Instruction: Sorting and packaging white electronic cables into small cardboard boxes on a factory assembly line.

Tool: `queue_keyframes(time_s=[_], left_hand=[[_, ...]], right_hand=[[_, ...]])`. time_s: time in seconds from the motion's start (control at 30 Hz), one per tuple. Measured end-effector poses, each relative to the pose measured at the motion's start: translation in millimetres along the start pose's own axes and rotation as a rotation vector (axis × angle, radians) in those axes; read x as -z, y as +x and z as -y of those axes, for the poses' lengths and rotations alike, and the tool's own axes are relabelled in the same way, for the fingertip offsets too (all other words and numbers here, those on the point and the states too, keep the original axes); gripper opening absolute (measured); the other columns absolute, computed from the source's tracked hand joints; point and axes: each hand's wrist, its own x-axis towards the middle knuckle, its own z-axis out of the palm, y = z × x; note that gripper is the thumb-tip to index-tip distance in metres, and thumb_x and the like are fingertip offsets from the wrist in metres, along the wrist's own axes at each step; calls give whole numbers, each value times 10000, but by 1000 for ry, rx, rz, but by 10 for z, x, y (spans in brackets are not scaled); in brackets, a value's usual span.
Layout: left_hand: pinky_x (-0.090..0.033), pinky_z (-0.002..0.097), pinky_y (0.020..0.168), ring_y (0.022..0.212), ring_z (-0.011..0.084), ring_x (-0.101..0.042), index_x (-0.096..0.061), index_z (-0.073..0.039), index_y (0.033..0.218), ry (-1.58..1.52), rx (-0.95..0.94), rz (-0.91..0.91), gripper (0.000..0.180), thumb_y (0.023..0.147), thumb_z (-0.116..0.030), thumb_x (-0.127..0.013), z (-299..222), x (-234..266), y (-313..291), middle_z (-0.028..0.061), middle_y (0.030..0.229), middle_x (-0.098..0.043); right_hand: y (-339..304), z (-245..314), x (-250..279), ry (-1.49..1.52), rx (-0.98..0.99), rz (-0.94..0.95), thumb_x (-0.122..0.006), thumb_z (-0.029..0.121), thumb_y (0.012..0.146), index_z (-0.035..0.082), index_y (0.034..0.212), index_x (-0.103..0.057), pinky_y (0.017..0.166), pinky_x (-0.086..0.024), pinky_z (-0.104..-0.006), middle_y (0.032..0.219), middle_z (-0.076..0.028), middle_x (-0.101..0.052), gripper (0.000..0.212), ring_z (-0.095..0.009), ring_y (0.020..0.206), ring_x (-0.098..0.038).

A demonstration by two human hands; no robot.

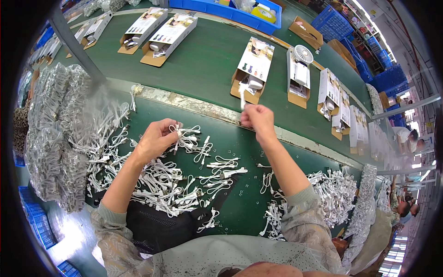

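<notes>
Okay, nearest first: loose cable pile [161, 187] on the green table [245, 201]. Past it I've got the left hand [156, 138] pinching a small cable bunch [187, 140], thumb against fingers. Right hand [259, 122] is over the belt's [200, 74] near edge, fingers pressed together, seemingly on a white cable [242, 93] at the open box's [255, 60] mouth. I read this as loading one cable; next move calls for tucking it in, clean release.
</notes>
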Motion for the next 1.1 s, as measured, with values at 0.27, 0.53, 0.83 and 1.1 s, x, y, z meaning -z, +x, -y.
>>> queue_keyframes(time_s=[0.27, 0.53, 0.83, 1.1], left_hand=[[-449, 215, 590, 667, 60, -548, -559, 60, 1079, -61, -91, -18, 295, 812, -64, -577, 65, -88, 88, 35, 801, -598], [-475, 240, 602, 666, 94, -583, -627, 27, 966, 57, -38, 19, 188, 789, -34, -610, 49, -88, 13, 59, 844, -626], [-349, 224, 496, 564, 41, -402, -638, 31, 806, 190, -78, 50, 180, 819, -146, -613, -364, -30, -85, -41, 575, -450], [-382, 193, 471, 535, 47, -474, -572, -50, 753, -131, -90, -59, 162, 846, -180, -597, -384, 13, 386, -21, 642, -529]], right_hand=[[710, 158, 225, 130, 36, -229, -601, 110, 827, -81, 875, -603, 542, -549, -250, 795, -141, -637, 196, -190, 683, -658], [-614, -4, -350, -874, 620, 681, -651, 209, 775, 87, 1108, -559, 756, -480, -371, 989, -130, -581, 366, -275, 854, -593], [-698, 276, -45, -342, -174, 716, -634, 221, 831, 26, 1011, -649, 595, -475, -206, 854, -30, -653, 265, -73, 705, -575], [-198, 208, 106, 84, -109, 347, -578, 213, 882, 22, 908, -629, 559, -476, -182, 782, -25, -643, 199, -62, 645, -577]])
